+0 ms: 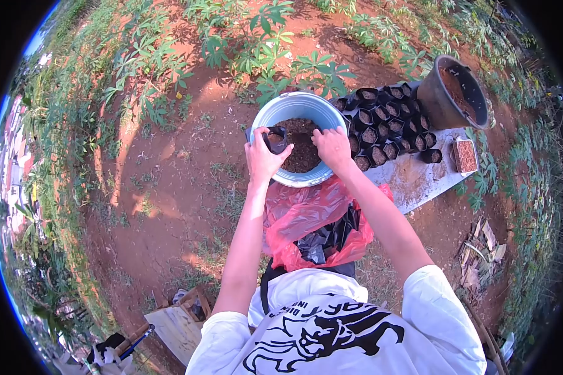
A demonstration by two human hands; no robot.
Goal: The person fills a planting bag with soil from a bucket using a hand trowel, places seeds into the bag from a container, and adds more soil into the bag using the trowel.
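My left hand [266, 158] grips a small black plastic planting bag [275, 139] at the left inside of a light blue bucket [267, 112]. The bag's mouth faces up, and some brown shows inside it. Dark soil [303, 156] covers the bottom of the bucket. Over the right part of that soil is my right hand [333, 149], its fingers curled closed and pointing inward; whatever they may hold is hidden. Below the bucket, a red plastic bag [306, 212] lies open against my lap with black plastic bags [331, 236] inside.
Several soil-filled black planting bags [381, 131] stand in rows on a pale board [413, 187] at the right. A large dark bucket [438, 94] of reddish soil leans behind them. A small brown-filled tub [465, 156] sits at the board's edge. Leafy plants [275, 62] grow ahead.
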